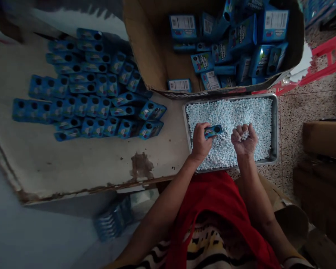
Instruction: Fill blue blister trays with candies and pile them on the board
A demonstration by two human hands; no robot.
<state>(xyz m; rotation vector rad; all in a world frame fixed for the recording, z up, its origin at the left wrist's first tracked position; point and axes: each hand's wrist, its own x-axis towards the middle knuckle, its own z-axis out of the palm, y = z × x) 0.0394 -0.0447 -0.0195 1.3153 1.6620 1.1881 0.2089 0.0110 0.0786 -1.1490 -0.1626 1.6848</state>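
Note:
My left hand (201,139) is wrapped round a small blue candy box (213,130) with a dark round hole in its upward end. It holds the box over the left part of a metal tray (274,130) filled with pale blue and white candies (229,112). Above the right part of the tray, my right hand (244,141) is turned palm up with its fingers curled round a small heap of the candies (244,136). The right fingers look dusted with white powder.
Several rows of blue candy boxes (92,106) stand on the worn white table (100,160) at left. Behind the tray is a cardboard carton (149,45) holding many more boxes. A red plastic crate (329,52) and brown cartons (322,140) lie to the right.

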